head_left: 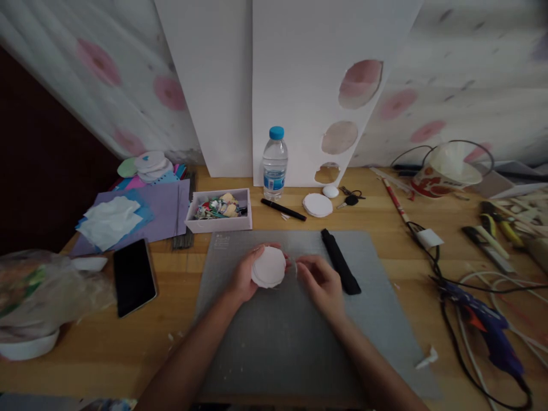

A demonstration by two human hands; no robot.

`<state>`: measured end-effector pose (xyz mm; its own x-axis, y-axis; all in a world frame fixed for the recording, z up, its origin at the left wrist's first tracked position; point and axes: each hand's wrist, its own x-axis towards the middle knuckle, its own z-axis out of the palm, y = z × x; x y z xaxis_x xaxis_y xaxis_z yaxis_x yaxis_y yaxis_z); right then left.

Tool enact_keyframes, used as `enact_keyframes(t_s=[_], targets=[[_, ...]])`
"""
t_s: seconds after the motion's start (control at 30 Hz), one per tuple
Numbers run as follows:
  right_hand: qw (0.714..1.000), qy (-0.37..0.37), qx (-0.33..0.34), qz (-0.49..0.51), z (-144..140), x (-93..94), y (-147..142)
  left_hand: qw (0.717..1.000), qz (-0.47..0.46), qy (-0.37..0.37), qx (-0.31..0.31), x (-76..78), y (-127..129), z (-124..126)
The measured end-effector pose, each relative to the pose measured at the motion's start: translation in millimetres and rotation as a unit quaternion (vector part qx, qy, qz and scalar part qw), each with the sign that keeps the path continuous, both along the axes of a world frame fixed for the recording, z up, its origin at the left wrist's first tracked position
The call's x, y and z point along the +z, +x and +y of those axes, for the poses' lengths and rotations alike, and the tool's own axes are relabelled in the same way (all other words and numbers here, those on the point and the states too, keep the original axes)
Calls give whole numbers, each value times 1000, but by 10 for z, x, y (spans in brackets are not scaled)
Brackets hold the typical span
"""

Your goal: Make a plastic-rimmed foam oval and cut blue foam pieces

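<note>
My left hand [247,274] is wrapped round the edge of a white round disc [268,267], which looks like foam board with a rough cut rim. Just right of the disc, my right hand [319,281] is closed in a pinch. A faint, thin pale bit shows at its fingertips, too blurred to name. Both hands are above a grey cutting mat [274,348]. A black narrow cloth-like case [341,262] lies on the mat beside my right hand. Another white disc [317,205] rests on the table beyond the mat.
White boards [295,74], one with round holes, stand at the back behind a water bottle [274,165]. A box of small items [220,225], a black pen [283,210] and a phone [135,278] lie around. At right are a glue gun [488,328], cables and a paper bucket [445,177].
</note>
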<state>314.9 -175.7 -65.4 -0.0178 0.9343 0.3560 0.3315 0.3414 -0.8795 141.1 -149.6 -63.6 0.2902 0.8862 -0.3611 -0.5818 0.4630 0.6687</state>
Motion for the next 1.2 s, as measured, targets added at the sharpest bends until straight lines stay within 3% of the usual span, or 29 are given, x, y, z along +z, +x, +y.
enact_keyframes(t_s=[0.23, 0.67, 1.03, 1.2], targets=[[987, -131, 72, 50, 38, 14, -38, 1000, 15, 21, 8, 29, 5, -9], [970, -202, 117, 68, 43, -17, -62, 999, 6, 38, 7, 6, 13, -20], [960, -233, 92, 122, 29, 19, -123, 999, -7, 40, 22, -4, 30, -8], [950, -253, 29, 180, 62, -14, -21, 999, -25, 17, 25, -15, 33, 15]])
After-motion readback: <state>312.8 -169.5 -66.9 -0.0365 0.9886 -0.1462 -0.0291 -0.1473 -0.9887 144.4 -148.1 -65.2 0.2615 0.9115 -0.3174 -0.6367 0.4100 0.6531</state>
